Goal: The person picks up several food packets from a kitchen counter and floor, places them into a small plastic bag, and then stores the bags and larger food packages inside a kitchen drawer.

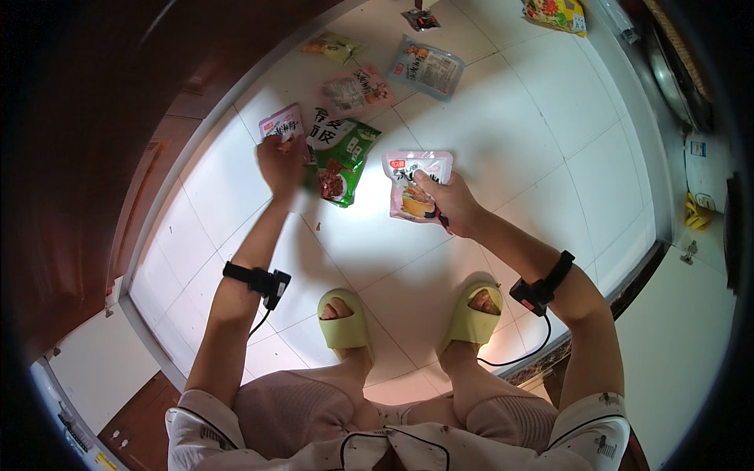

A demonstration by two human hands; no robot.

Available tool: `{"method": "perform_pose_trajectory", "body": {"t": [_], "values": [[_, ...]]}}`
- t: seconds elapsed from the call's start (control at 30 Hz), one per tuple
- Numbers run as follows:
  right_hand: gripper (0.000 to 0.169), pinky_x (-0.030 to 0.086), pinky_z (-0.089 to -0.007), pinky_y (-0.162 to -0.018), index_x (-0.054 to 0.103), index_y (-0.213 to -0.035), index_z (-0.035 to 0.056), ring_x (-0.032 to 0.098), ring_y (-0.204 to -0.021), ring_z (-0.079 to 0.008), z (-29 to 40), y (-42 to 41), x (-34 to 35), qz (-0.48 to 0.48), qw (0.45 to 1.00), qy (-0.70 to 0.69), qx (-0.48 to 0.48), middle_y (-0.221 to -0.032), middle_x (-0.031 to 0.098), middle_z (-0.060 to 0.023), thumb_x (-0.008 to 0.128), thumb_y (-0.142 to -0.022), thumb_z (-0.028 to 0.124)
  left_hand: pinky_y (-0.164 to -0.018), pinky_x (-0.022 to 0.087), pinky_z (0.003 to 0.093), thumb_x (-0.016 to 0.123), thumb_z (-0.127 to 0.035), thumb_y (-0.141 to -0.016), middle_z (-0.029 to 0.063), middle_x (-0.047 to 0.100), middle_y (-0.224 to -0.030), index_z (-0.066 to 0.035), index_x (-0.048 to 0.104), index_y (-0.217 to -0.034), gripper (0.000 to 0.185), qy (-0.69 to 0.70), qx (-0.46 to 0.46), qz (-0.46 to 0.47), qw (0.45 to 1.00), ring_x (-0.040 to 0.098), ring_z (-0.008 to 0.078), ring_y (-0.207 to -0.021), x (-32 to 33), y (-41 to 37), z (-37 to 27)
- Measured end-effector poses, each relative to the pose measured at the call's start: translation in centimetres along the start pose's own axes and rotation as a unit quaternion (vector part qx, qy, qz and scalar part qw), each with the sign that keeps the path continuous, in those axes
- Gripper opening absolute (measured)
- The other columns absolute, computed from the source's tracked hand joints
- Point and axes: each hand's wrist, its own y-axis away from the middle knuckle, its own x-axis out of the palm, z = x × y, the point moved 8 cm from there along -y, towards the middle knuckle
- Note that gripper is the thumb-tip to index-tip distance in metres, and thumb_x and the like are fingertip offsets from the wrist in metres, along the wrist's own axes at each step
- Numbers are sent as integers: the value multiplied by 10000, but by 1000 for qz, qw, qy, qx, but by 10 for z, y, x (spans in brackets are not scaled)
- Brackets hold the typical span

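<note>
My left hand [278,168] has its fingers curled over the lower part of a purple-pink food pouch [281,122], printed with writing and a food picture. A pale pink food pouch [407,197] is gripped at its right side by my right hand [459,200], thumb across the front. Beside my left hand a green and black food bag [347,156] lies on the floor, partly hidden by that hand. Just beyond it rests another pink pouch [356,93], and a blue-grey pouch [429,68] lies further to the right.
Farther off on the white tiled floor [518,176] are a yellow packet [334,48], a small dark packet [421,19] and a yellow food bag [554,15]. Dark wooden cabinetry [141,118] borders the left. A pan [674,82] sits in an open cabinet at right.
</note>
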Motion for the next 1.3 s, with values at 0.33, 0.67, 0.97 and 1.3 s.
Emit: {"method": "perform_pose_trajectory", "body": {"t": [0.33,0.67,0.97,1.3], "values": [[286,563,-302,-749,607,-1113,-10,665,-842,-131,-15,25,27,-4,996,91,5,-974,679,-70,608,-950,225,-618,603,316,803,-205,-779,174,695,-876,112,591,-988,434,-106,-187,308,927,705,249,-708,43,-32,112],[294,545,-299,-826,585,-1191,54,639,-977,-121,20,33,59,112,994,-15,-7,-1096,659,-27,592,-969,246,-619,608,330,658,-66,-846,121,697,-946,6,613,-1115,283,337,-171,399,835,700,187,-751,-10,20,-74],[265,532,-345,-885,552,-1200,38,651,-987,-169,56,27,44,98,986,-111,-82,-1118,643,-60,522,-999,208,-800,512,277,615,-142,-888,52,683,-940,-22,649,-1073,224,314,-27,569,760,618,109,-871,28,90,-163],[407,594,-384,-844,434,-1308,51,659,-1004,-226,48,51,-30,-66,996,-66,0,-1141,610,-119,604,-962,180,-714,535,403,727,-296,-767,191,681,-861,32,641,-917,370,37,-92,213,972,683,290,-807,94,-48,-58]]}}
